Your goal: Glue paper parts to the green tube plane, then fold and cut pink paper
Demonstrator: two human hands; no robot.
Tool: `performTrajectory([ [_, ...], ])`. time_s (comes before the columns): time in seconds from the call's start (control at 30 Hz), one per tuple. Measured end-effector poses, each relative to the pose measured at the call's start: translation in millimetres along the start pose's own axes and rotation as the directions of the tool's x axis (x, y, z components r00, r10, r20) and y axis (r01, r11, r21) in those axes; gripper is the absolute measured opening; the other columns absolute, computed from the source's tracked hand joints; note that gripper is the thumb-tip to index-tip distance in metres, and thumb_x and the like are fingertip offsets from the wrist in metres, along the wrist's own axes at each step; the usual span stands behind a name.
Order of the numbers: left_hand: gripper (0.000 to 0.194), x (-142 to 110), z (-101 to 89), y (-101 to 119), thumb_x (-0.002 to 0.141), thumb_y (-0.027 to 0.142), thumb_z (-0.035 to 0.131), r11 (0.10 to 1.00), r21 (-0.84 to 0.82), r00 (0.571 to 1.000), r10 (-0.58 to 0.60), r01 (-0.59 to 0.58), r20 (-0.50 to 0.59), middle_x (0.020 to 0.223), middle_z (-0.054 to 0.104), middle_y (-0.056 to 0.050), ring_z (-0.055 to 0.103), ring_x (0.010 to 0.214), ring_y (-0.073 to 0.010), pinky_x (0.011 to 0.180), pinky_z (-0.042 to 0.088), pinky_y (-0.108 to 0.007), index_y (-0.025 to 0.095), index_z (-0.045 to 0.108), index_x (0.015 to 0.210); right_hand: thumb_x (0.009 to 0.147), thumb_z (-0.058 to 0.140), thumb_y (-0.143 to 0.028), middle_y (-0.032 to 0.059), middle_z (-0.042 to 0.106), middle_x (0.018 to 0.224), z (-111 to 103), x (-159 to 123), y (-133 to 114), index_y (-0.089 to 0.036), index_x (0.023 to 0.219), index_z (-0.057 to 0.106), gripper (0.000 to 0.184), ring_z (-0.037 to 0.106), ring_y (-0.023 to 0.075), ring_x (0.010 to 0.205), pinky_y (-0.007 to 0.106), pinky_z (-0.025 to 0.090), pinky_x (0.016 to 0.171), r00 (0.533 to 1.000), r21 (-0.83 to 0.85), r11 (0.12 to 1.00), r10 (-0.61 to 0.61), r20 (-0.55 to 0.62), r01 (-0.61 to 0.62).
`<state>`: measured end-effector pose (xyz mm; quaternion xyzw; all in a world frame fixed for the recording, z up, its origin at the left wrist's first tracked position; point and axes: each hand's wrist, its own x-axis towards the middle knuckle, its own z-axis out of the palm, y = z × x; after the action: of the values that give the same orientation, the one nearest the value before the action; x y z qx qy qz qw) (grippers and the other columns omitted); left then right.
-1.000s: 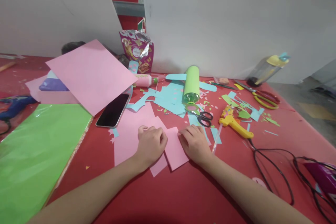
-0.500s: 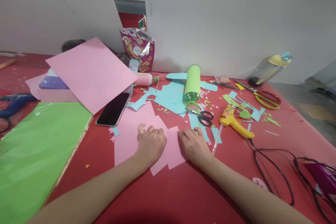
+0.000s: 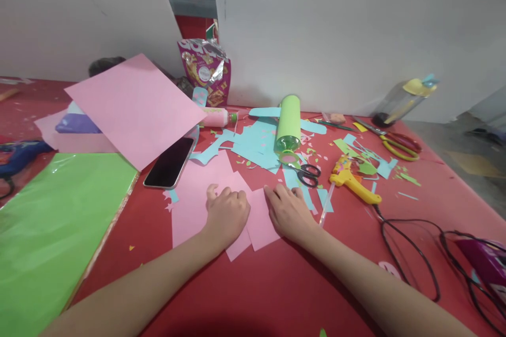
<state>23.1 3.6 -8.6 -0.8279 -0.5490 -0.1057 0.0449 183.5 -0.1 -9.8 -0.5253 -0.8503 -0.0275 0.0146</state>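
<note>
A small folded piece of pink paper [image 3: 259, 226] lies between my hands on the red table. My left hand [image 3: 227, 214] is closed, its fingers curled against the left edge of this paper, with larger pink sheets [image 3: 192, 200] under it. At the other edge, my right hand [image 3: 290, 211] grips the paper, its bent fingers pressed on it and the index finger near the top corner. My thumbs are mostly hidden. Just beyond lie black-handled scissors [image 3: 309, 175] and a green paper-covered bottle [image 3: 289, 121] with light blue paper wings.
A yellow glue gun [image 3: 358, 187] with a black cord lies at right, near larger scissors [image 3: 399, 146] and paper scraps. At left are a phone [image 3: 169, 163], a green paper pack [image 3: 67, 221] and a tilted pink sheet [image 3: 138, 110]. A snack bag [image 3: 207, 73] stands behind.
The folded paper, tilted up with its side edge showing a second ago, now lies flatter. My right hand's fingers have shifted slightly; my left hand has barely moved.
</note>
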Motion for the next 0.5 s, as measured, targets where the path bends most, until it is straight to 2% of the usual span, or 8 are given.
performTrajectory([
  [0.1,0.023,0,-0.4,0,0.075,0.009,0.037,1.0,-0.025,1.0,-0.014,0.014,0.016,0.051,0.056,-0.004,0.052,0.059,-0.0186,0.084,0.019,-0.046,0.015,0.051,0.058,0.079,0.04,-0.015,0.0116,0.055,0.084,2,0,1,-0.01,0.116,0.047,0.038,0.05,0.0225,0.075,0.035,0.028,0.066,1.0,0.044,0.999,0.009,-0.024,-0.008],
  [0.2,0.024,2,-2.0,-1,0.077,0.012,0.035,0.984,-0.162,0.997,-0.061,0.068,0.047,0.051,0.053,-0.003,0.049,0.059,-0.0184,0.083,0.02,-0.047,0.016,0.046,0.057,0.081,0.038,-0.015,0.0101,0.055,0.083,6,-1,6,-0.011,0.112,0.05,0.033,0.051,0.0216,0.077,0.035,0.033,0.068,0.989,0.181,0.983,0.0,-0.148,0.027],
  [0.33,0.027,6,-3.3,-5,0.08,0.02,0.031,0.826,-0.526,0.98,-0.164,0.2,0.114,0.047,0.037,0.004,0.036,0.048,-0.013,0.078,0.027,-0.043,0.019,0.031,0.053,0.082,0.031,-0.006,0.0088,0.054,0.087,12,0,16,-0.015,0.104,0.053,0.032,0.051,0.0176,0.082,0.032,0.041,0.071,0.927,0.429,0.892,0.034,-0.373,0.14],
  [0.4,0.03,9,-3.4,-7,0.083,0.024,0.027,0.759,-0.611,0.974,-0.178,0.225,0.138,0.045,0.027,0.006,0.029,0.044,-0.0112,0.066,0.033,-0.034,0.02,0.022,0.053,0.08,0.031,-0.003,0.0086,0.051,0.091,13,1,20,-0.017,0.107,0.052,0.036,0.05,0.0167,0.084,0.031,0.043,0.072,0.897,0.496,0.853,0.079,-0.435,0.166],
  [0.5,0.031,10,-4.2,-8,0.085,0.029,0.021,0.679,-0.688,0.965,-0.21,0.258,0.155,0.048,0.023,0.006,0.029,0.044,-0.0111,0.049,0.03,-0.025,0.022,0.016,0.055,0.079,0.036,-0.004,0.0107,0.045,0.103,13,2,20,-0.019,0.112,0.05,0.039,0.047,0.019,0.092,0.036,0.044,0.078,0.883,0.478,0.863,0.089,-0.461,0.162],
])
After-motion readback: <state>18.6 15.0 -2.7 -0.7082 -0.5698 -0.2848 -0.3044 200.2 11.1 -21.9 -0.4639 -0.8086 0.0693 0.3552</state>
